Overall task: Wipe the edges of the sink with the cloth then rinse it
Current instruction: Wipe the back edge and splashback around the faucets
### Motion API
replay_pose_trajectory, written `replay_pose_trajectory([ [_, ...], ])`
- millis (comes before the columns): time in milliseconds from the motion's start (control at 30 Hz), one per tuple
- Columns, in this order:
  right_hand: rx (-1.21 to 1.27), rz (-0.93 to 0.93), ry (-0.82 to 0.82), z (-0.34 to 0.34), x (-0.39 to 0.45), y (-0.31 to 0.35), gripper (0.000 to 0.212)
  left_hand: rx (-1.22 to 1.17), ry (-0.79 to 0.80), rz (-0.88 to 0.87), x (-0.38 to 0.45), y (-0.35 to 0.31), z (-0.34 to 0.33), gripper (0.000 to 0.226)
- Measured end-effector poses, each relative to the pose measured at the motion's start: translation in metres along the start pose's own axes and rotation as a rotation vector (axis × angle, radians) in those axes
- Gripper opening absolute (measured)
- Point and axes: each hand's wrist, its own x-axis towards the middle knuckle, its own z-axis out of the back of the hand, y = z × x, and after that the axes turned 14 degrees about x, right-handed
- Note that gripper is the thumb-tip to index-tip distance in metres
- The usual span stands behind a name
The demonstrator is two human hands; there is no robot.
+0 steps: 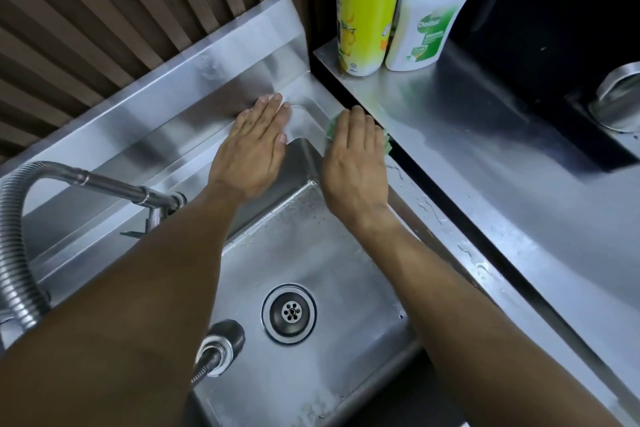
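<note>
The steel sink (429,208) fills the middle of the head view, its drain (289,313) at the bottom of the basin. My right hand (356,159) lies flat on a green cloth (388,144), pressing it on the sink's right rim near the far corner; only slivers of the cloth show beside the fingers. My left hand (256,146) rests flat, fingers together, on the back rim just left of that corner, with nothing in it.
A faucet (138,194) with a flexible metal hose (14,253) stands at the left. A raised steel counter (485,149) runs along the right, carrying a yellow bottle (363,10) and a white pump bottle (426,24). A metal bowl (620,97) sits far right.
</note>
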Motion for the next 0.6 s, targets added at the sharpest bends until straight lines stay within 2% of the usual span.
replay_pose_trajectory([
  [133,0.018,-0.002,-0.034,0.004,-0.026,-0.016,0.056,0.011,0.012,0.026,0.004,-0.017,0.006,0.059],
  [267,0.062,-0.022,-0.039,0.010,-0.054,-0.031,0.063,0.013,0.016,0.044,0.012,-0.037,0.015,0.056],
  [400,0.080,0.048,0.010,0.015,-0.042,-0.026,0.058,-0.119,0.000,-0.059,0.028,-0.057,0.018,0.053],
  [600,0.106,-0.020,-0.145,0.007,-0.079,-0.043,0.053,-0.061,-0.001,-0.067,0.027,-0.067,0.011,0.055],
])
